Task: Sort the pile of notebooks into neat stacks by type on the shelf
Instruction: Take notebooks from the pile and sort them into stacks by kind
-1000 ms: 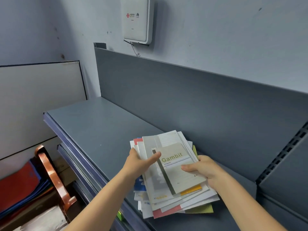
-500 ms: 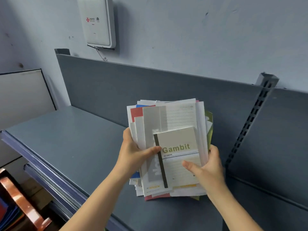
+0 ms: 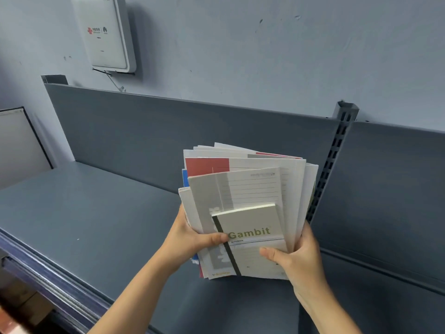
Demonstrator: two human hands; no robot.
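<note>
A white rectangular plastic box (image 3: 106, 32) with a red logo hangs on the scuffed pale-blue wall (image 3: 265, 44). A black-edged white panel (image 3: 19, 145) stands at far left.

Bare shelf (image 3: 96, 225) stretches left; back panel (image 3: 168, 131) seemingly close behind notebooks (image 3: 252, 184).

— What can you read on the covers?
— On your small beige notebook (image 3: 250, 227), at the front of the stack of notebooks (image 3: 265, 165), you have "Gambit" in olive letters, with "NOTEBOOK" in small print just under it.
— And the grey notebook (image 3: 209, 194) behind it?
— Large white letters run down its cover, half hidden, so you can't make them out. The white wall box (image 3: 106, 34) bears a red logo and tiny print, too small to read
</note>
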